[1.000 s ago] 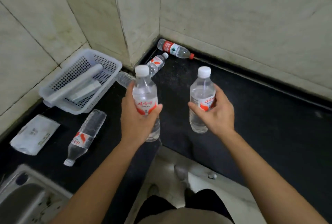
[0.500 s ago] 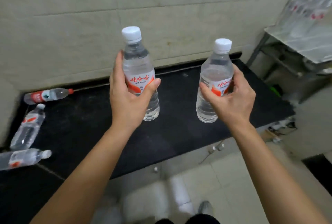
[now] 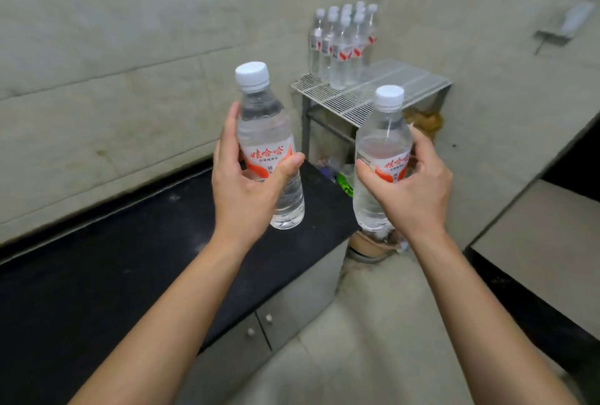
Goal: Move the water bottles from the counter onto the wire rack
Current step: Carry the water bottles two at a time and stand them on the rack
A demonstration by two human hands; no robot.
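Observation:
My left hand (image 3: 246, 190) grips a clear water bottle (image 3: 264, 132) with a white cap and an orange-and-white label, held upright above the black counter (image 3: 97, 268). My right hand (image 3: 412, 190) grips a second bottle of the same kind (image 3: 384, 141), also upright, past the counter's right end. Ahead stands the wire rack (image 3: 383, 96), its white grid top in the corner of the room. Several matching bottles (image 3: 342, 44) stand upright in a cluster at the rack's back left.
The front and right of the rack's top are bare grid. Clutter, including something green (image 3: 345, 184), lies on the floor under the rack. Cabinet doors with knobs (image 3: 259, 323) sit below the counter. A dark-edged ledge (image 3: 535, 258) runs along the right.
The view has swung right from the counter's corner to the rack, which now sits straight ahead. Both hands keep their bottles upright; the bottles lying on the counter have left the view.

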